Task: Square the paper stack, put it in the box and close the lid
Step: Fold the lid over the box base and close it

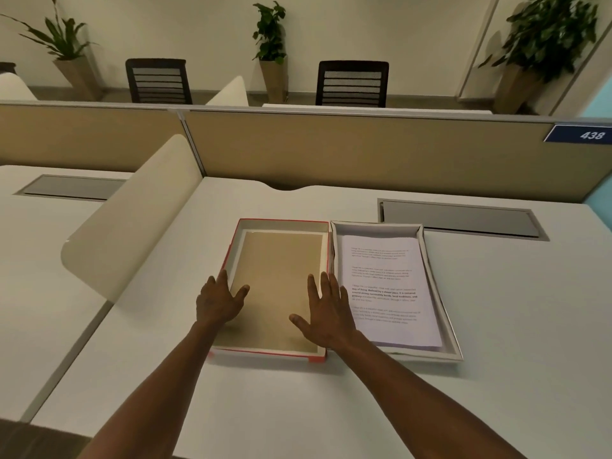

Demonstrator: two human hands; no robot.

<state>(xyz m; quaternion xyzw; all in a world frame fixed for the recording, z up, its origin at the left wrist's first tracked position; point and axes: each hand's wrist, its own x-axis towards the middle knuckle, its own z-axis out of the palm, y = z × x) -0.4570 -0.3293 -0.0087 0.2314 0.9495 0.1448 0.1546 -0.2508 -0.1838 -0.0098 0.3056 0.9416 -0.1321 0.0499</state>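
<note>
Two black chairs (158, 81) (352, 83) behind partition (331, 147); potted plant (270, 44) between; "438" sign (583, 134).

Lid (281, 226): on desk (331, 392), touching box's left side.
Box (443, 313): right of lid.
Paper stack (387, 289): in box.
2 hands: left hand (217, 301), right hand (326, 309) over lid.

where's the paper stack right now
In the head view the paper stack lies inside the white box tray right of centre on the desk, beside the red-edged lid, just right of the right hand.
</note>
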